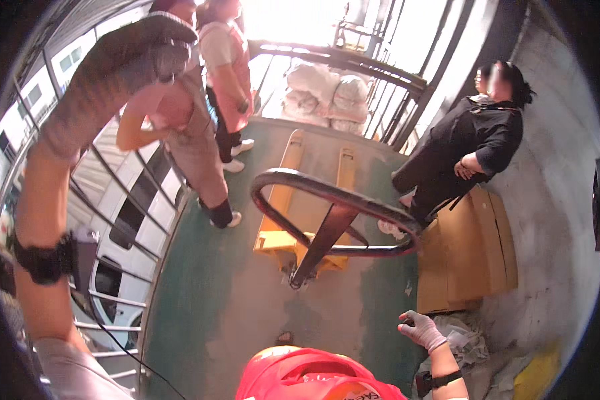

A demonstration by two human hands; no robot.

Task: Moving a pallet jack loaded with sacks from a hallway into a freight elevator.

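Note:
My left hand (133, 70), in a grey glove, is raised at the upper left, close in front of the camera. Its fingers stretch to the right with their tips bent, and nothing shows in them. A dark band with a small box (60, 259) is strapped round that forearm. Low on the right hangs my right hand (423, 331), in a pale glove with bare fingertips, loosely curled with thumb and finger apart. Ahead of me stands a yellow pallet jack (273, 241). Its black loop handle (333, 190) tilts toward me, and neither hand touches it.
Two people (190, 140) (230, 73) stand at the left by a metal railing (117, 293). Another person in black (473, 137) stands at the right beside flattened cardboard (470, 250). White sacks (327, 97) are stacked beyond the forks. Crumpled wrapping (457, 343) lies near my right hand.

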